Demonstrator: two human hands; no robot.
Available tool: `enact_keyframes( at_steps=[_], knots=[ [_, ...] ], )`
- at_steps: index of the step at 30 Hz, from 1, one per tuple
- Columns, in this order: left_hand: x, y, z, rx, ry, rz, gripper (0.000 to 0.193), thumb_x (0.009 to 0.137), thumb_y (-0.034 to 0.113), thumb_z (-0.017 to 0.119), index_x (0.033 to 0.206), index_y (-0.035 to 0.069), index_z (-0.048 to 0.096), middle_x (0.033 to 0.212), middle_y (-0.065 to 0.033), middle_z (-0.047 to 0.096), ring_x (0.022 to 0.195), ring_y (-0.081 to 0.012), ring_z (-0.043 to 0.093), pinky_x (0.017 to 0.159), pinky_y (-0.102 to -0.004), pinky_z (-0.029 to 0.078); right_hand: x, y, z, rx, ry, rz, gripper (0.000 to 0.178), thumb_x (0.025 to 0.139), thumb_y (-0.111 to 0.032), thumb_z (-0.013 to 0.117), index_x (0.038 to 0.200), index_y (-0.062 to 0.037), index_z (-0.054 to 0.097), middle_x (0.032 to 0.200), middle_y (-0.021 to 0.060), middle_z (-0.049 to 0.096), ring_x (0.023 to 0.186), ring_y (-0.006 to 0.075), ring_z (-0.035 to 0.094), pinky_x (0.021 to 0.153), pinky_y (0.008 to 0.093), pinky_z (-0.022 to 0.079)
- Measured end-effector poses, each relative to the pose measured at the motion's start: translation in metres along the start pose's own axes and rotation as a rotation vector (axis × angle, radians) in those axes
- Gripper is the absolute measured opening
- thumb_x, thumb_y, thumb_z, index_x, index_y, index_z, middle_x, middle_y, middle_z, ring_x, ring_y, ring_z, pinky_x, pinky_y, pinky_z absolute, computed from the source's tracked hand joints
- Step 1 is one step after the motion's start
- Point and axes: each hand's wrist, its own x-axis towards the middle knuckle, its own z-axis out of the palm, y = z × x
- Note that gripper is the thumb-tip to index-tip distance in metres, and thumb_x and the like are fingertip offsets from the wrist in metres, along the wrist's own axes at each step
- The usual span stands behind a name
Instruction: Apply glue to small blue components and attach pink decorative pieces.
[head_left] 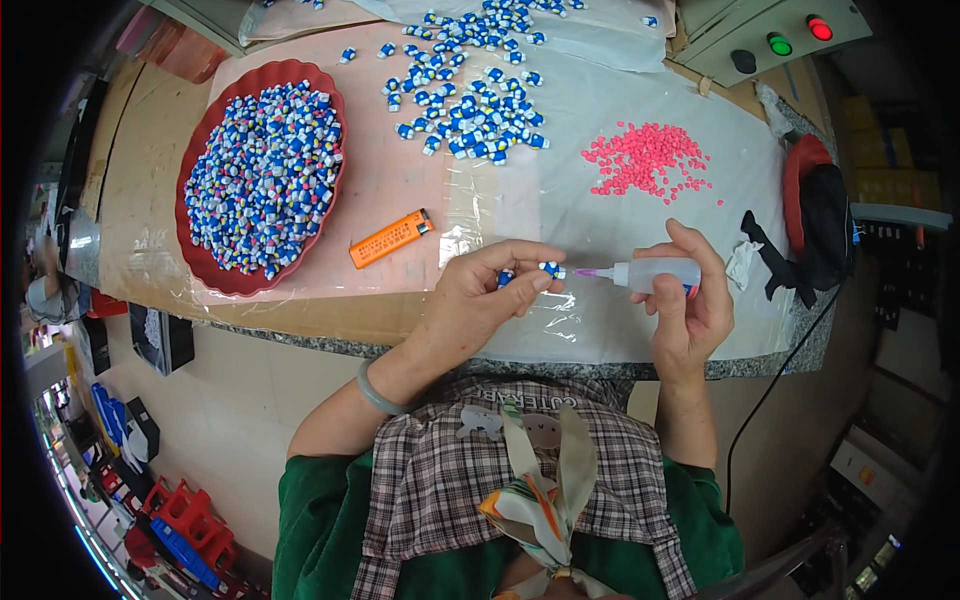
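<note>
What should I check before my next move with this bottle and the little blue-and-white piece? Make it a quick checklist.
1. Blue-and-white piece gripped: ok, held at the fingertips of the left hand.
2. Squeeze bottle in hand: ok, held sideways in the right hand.
3. Pink nozzle aimed: ok, it points at the piece.
4. Nozzle touching the piece: cannot tell, the tip is too fine here.
5. Bottle's fill level: cannot tell, fingers cover part of it.
6. Orange lighter away from both hands: ok, it lies left of the left hand, apart from it.
</note>
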Motion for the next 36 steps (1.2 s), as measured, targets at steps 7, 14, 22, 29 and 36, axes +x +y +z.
enact_keyframes(
  at_steps=[7,14,22,29,36],
  knots=[
    [0.000,-0.004,0.002,0.078,0.016,0.063,0.024,0.092,0.006,0.062,0.115,0.001,0.061,0.090,-0.0043,0.068,0.066,-0.0001,0.049,0.054,-0.0159,0.038,-0.003,0.001,-0.002,-0.164,-0.018,-0.154,0.039,0.095,-0.019,0.056,0.126,0.0053,0.051,0.088,0.0162,0.067,0.061,0.0135,0.060,0.053,0.0228,0.047],
    [-0.001,-0.006,0.002,0.114,0.017,0.080,0.024,0.091,0.005,0.063,0.115,0.002,0.062,0.091,-0.0041,0.069,0.066,-0.0001,0.049,0.054,-0.0157,0.039,-0.002,-0.002,-0.002,-0.234,-0.028,-0.256,0.039,0.094,-0.019,0.058,0.124,0.0060,0.052,0.088,0.0180,0.066,0.064,0.0164,0.063,0.056,0.0259,0.051],
    [-0.001,-0.006,0.002,0.124,0.026,0.088,0.023,0.090,0.005,0.064,0.114,0.002,0.062,0.089,-0.0017,0.066,0.064,-0.0005,0.047,0.054,-0.0152,0.038,-0.001,-0.009,0.000,-0.251,-0.047,-0.237,0.044,0.083,-0.016,0.072,0.117,0.0067,0.056,0.097,0.0182,0.067,0.073,0.0250,0.068,0.060,0.0300,0.054],
    [-0.001,-0.006,0.001,0.168,0.028,0.085,0.025,0.090,0.004,0.064,0.115,0.002,0.063,0.089,-0.0003,0.065,0.067,-0.0002,0.048,0.056,-0.0146,0.039,0.003,-0.010,0.002,-0.351,-0.045,-0.401,0.047,0.078,-0.014,0.076,0.116,0.0054,0.057,0.093,0.0164,0.068,0.072,0.0233,0.067,0.056,0.0285,0.053],
    [0.001,-0.007,0.002,0.174,0.009,0.180,0.026,0.090,0.001,0.061,0.116,0.000,0.062,0.091,-0.0022,0.064,0.074,-0.0010,0.054,0.059,-0.0158,0.041,0.004,-0.008,0.001,-0.310,-0.024,-0.368,0.043,0.078,-0.012,0.075,0.115,0.0042,0.059,0.089,0.0173,0.067,0.071,0.0217,0.067,0.057,0.0275,0.053]
  ],
)
